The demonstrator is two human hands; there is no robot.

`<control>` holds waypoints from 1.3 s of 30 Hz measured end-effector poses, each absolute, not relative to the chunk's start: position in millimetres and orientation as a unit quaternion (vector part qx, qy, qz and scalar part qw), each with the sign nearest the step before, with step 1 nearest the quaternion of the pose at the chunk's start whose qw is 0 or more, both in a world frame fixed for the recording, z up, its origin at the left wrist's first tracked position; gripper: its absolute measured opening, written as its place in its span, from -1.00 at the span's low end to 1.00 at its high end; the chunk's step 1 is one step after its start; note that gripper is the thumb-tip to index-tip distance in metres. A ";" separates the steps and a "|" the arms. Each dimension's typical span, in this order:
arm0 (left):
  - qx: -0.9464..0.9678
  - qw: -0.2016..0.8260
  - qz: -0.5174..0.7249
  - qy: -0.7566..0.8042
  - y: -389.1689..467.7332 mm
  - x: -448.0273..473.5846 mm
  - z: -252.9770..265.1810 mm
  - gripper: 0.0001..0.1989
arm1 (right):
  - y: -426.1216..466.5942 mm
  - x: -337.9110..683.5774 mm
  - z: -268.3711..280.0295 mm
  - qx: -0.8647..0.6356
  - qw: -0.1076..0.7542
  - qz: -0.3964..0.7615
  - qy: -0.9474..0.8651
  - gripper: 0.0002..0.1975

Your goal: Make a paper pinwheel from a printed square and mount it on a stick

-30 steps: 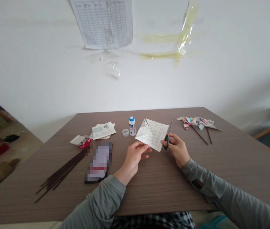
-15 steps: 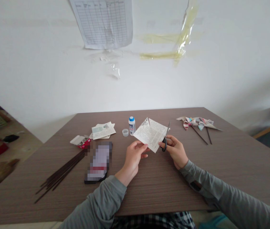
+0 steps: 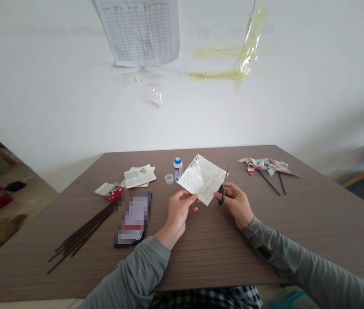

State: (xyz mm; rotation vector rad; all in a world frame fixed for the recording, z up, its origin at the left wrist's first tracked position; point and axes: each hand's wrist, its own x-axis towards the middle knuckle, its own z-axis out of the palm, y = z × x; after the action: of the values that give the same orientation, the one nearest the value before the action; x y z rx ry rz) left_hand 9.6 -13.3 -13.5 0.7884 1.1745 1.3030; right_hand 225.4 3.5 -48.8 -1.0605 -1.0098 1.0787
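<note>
The left hand (image 3: pixel 180 212) pinches the near edge of the paper (image 3: pixel 201 180) between thumb and fingers, over the middle of the table (image 3: pixel 217 253). The right hand (image 3: pixel 238 205) has its fingers closed round the scissors (image 3: pixel 222 191), blades pointing far, beside the paper's right corner; whether they touch it I cannot tell. Just left of the paper stand the bottle (image 3: pixel 178 170) and cup (image 3: pixel 169 179). Farther left lie sheets (image 3: pixel 140 177), a box (image 3: pixel 114 193), the phone (image 3: pixel 133 216) and sticks (image 3: pixel 83 234). Two pinwheels (image 3: pixel 277 166) lie far right.
</note>
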 end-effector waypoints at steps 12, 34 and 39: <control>0.331 0.543 0.610 0.474 -7.6 -1.2 -7.6 -0.65 | -6.4 233.8 -48.3 -0.473 0.549 0.498 -0.477 -0.29; 0.314 0.521 0.653 0.452 -2.0 -11.9 -0.7 -0.58 | -25.3 234.5 -41.4 -0.395 0.399 0.580 -0.590 -0.25; 0.308 0.522 0.656 0.449 -2.6 -11.3 -0.3 -0.60 | -29.3 230.3 -41.3 -0.397 0.395 0.571 -0.601 -0.28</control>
State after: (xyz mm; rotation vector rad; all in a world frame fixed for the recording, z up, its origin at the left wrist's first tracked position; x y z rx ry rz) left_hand -11.3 -2.6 -0.3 0.7382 1.0749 1.5721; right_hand 230.3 -29.3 -41.3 -1.0077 -1.5232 1.4470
